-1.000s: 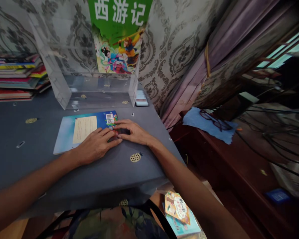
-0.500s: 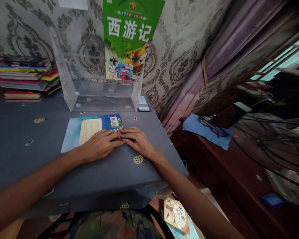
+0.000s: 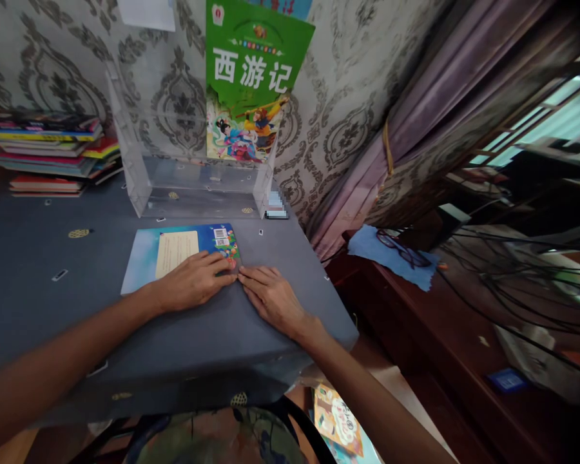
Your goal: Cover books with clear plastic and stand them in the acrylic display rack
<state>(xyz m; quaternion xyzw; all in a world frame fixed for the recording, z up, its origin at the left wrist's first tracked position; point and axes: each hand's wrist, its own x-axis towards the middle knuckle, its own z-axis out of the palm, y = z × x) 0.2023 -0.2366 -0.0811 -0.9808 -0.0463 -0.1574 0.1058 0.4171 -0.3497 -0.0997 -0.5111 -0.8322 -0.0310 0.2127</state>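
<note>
A blue book (image 3: 146,251) lies closed on the table, its back cover up, with a pale yellow text panel and a barcode at the upper right. My left hand (image 3: 193,281) rests flat over the book's lower right part, fingers stretched towards the right edge. Just beside that edge, my right hand (image 3: 273,298) lies low on the table with its fingers extended together. Its fingertips meet the book's lower right corner, close to my left thumb. The corner itself is partly hidden by the fingers.
Behind the book stands a clear acrylic stand (image 3: 198,203) with a green book (image 3: 254,84) upright at its right side. A stack of books (image 3: 48,154) is at the left. Eyeglasses (image 3: 403,248) lie on a blue cloth (image 3: 367,251) to the right, near cables.
My right hand has slid down along the book's right edge to its lower corner, and its fingers are flatter. The left hand stays on the book. The camera view has shifted slightly.
</note>
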